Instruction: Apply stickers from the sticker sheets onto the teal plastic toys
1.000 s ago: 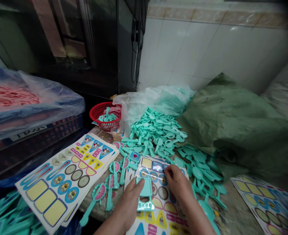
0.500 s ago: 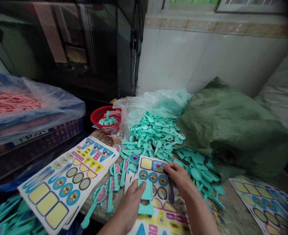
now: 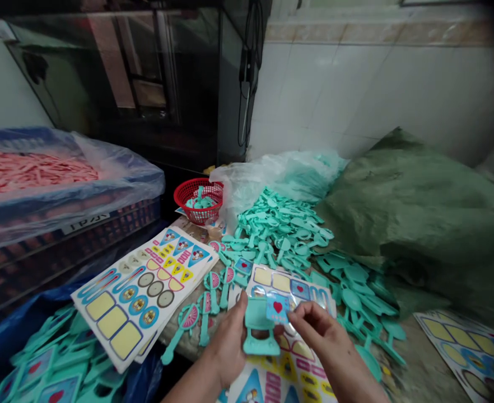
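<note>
My left hand (image 3: 229, 340) grips a teal plastic toy piece (image 3: 259, 327), holding it up over a sticker sheet (image 3: 281, 336) that lies on the table's front edge. My right hand (image 3: 320, 334) pinches a blue sticker with a red heart (image 3: 278, 308) and holds it against the upper right of the toy piece. Both hands are closed on what they hold.
A pile of teal toy parts (image 3: 280, 229) spills from a clear bag (image 3: 272, 176). A red basket (image 3: 200, 198) stands behind a stack of sticker sheets (image 3: 144, 285). A green sack (image 3: 419, 224) fills the right. Crates with pink parts (image 3: 41, 173) stand left, finished teal pieces (image 3: 49, 369) below.
My right hand has peeled the blue heart sticker off the sheet and brought it down to the teal piece. My left hand has lifted the piece slightly. The camera has shifted left.
</note>
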`<state>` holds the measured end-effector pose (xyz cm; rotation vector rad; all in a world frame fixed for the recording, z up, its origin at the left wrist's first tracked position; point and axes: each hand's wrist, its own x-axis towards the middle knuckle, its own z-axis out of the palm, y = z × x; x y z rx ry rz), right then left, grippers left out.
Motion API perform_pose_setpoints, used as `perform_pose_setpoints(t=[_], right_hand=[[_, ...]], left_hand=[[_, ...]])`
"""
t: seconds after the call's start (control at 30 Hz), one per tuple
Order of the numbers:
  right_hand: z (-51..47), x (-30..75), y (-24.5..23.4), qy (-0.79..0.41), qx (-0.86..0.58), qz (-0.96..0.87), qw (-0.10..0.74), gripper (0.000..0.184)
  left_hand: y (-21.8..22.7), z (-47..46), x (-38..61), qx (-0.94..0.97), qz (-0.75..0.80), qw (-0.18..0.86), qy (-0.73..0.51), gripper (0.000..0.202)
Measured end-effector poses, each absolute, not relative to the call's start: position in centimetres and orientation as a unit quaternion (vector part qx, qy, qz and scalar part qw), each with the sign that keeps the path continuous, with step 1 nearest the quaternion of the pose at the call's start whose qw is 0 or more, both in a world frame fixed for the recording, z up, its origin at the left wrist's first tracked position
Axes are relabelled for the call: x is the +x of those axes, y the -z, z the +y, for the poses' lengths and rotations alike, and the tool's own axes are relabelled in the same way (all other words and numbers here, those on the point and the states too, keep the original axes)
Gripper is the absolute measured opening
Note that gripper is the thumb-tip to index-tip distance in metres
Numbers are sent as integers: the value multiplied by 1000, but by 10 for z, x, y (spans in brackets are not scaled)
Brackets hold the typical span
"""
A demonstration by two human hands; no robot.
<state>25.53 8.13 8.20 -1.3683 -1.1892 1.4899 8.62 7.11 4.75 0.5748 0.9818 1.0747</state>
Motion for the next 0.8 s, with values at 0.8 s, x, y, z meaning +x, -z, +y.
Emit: perform_pose_setpoints(t=[0.8], right_hand=[[57, 244, -82, -526, -557, -536, 355, 32]], left_hand=[[-74, 48, 98, 155, 362, 746, -536, 60]])
